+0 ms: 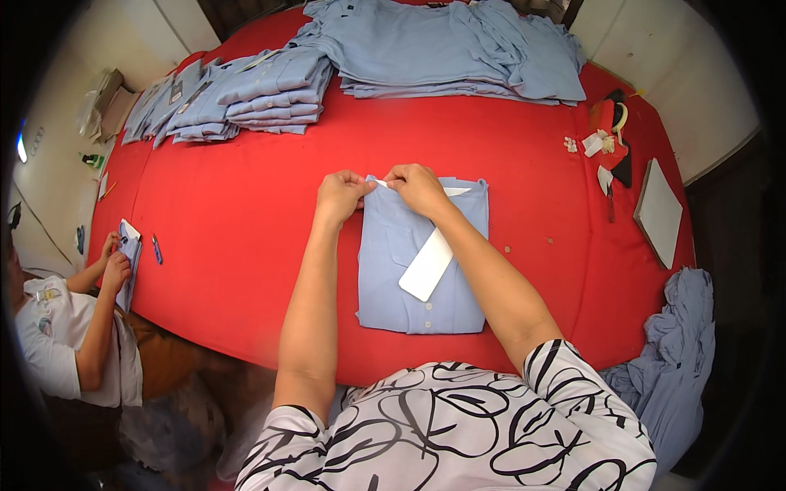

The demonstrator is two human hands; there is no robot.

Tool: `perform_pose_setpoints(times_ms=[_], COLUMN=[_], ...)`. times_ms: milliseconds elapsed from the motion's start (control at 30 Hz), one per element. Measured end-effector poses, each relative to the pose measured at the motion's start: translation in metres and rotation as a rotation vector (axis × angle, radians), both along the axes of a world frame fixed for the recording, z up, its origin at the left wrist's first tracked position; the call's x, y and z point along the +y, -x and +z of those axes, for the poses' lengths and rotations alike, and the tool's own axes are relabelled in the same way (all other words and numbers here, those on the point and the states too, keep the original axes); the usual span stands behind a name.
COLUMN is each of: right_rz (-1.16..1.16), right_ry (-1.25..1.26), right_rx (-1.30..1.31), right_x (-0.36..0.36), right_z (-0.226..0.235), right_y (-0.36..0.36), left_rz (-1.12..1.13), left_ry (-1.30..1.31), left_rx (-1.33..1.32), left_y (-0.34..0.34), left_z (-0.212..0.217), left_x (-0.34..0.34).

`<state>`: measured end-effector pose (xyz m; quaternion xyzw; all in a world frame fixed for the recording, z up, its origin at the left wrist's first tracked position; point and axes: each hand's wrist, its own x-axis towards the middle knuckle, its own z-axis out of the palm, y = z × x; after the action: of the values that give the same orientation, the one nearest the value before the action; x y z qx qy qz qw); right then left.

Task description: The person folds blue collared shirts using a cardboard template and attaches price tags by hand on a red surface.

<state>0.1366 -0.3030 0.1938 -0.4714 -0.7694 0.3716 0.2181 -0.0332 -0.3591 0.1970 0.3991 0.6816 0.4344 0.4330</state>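
A light blue folded shirt (385,278) lies on the red-covered table in front of me, its buttons toward my body. My left hand (341,196) pinches the shirt's far left corner. Beside it, my right hand (418,189) grips the far edge of the same shirt with bent fingers. A strip of white card or paper (457,191) shows along that far edge, partly under my right hand. On the shirt's front rests a blank white tag (426,266), slanting up beneath my right forearm.
Folded blue shirts (274,90) are stacked at the far left, and a broad pile of blue shirts (434,49) lies at the back. A white board (658,214) and a tape dispenser (610,123) are on the right. At left, a co-worker (82,327) handles a blue garment (128,262).
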Motion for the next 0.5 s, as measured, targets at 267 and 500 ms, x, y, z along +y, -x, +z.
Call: perform_pose_setpoints(times_ms=[267, 500], right_rz=[0.001, -0.209], right_ry=[-0.031, -0.367], right_rx=[0.114, -0.142], right_x=[0.009, -0.007], right_z=[-0.017, 0.029], right_y=[-0.007, -0.068], left_rz=[0.022, -0.07], left_ry=[-0.174, -0.423], left_rx=[0.187, 0.831], left_y=[-0.018, -0.031], left_z=[-0.026, -0.035], left_x=[0.015, 0.01])
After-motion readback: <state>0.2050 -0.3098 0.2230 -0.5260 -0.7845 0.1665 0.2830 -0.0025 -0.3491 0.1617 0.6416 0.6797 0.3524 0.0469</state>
